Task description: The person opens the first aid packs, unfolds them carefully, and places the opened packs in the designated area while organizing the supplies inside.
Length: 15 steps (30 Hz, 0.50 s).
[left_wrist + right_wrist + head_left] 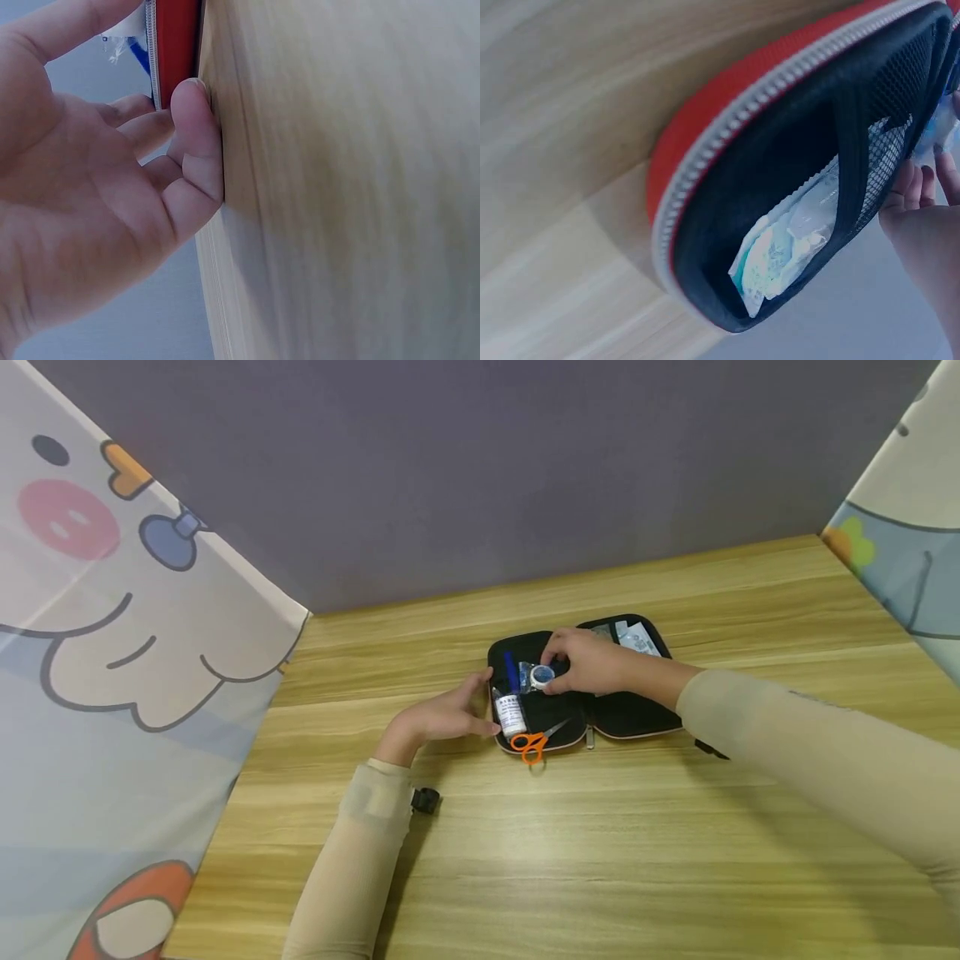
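Note:
An unfolded zip case (562,714), black inside and red outside, lies on the table. My right hand (592,662) reaches over it and pinches a small white roll with a blue centre (542,676), in clear wrapping, between thumb and fingertips. At the case's left edge is my left hand (448,713), its fingers spread and touching the red side wall (177,52). Close to its thumb lie a white-labelled bottle (511,716) and scissors with orange handles (529,745). A blue slender tool (512,671) lies above the bottle.
The case's right half holds white packets (787,240), partly behind a mesh pocket (900,82). A zipper pull (590,739) hangs at the front of the fold. The wooden table (600,852) meets a grey back wall (525,477) and cartoon-printed side panels (150,693).

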Available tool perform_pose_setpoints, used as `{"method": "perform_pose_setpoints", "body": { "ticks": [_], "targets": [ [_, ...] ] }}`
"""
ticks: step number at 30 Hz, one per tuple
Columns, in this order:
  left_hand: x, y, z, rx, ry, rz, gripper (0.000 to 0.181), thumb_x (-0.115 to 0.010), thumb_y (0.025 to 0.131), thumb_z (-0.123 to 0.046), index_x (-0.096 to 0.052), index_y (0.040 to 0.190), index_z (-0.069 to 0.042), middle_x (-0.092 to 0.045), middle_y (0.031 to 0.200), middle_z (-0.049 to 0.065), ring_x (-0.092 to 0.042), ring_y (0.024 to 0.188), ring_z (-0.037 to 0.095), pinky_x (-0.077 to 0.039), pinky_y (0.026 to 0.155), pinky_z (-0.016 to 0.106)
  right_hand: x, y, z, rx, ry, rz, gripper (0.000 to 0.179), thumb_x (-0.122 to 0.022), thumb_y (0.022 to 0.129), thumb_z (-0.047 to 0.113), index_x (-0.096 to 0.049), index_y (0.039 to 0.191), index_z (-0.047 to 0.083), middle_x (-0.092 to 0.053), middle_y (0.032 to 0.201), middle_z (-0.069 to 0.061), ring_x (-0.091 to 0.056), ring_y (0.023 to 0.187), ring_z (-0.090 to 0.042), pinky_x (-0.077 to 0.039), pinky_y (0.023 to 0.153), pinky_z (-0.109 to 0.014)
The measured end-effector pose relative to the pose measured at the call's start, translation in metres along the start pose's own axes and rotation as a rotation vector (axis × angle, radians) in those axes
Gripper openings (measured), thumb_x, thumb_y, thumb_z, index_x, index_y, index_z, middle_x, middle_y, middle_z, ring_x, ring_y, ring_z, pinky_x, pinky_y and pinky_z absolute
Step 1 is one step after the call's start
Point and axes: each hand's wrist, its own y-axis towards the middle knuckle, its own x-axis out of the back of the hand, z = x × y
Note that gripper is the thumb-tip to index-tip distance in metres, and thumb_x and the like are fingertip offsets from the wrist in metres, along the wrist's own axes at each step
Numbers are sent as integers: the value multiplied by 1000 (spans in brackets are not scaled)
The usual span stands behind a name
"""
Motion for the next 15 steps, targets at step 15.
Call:
{"method": "perform_pose_setpoints", "body": {
  "ticks": [15],
  "targets": [
    [1, 2, 1, 16, -3, 14, 111, -77, 98, -31, 5, 173, -28, 2, 182, 8, -1, 168, 30, -17, 135, 56, 32, -32, -5, -42, 125, -71, 38, -79, 97, 28, -71, 130, 10, -72, 129, -12, -75, 113, -32, -62, 95, -47]
  ]
}}
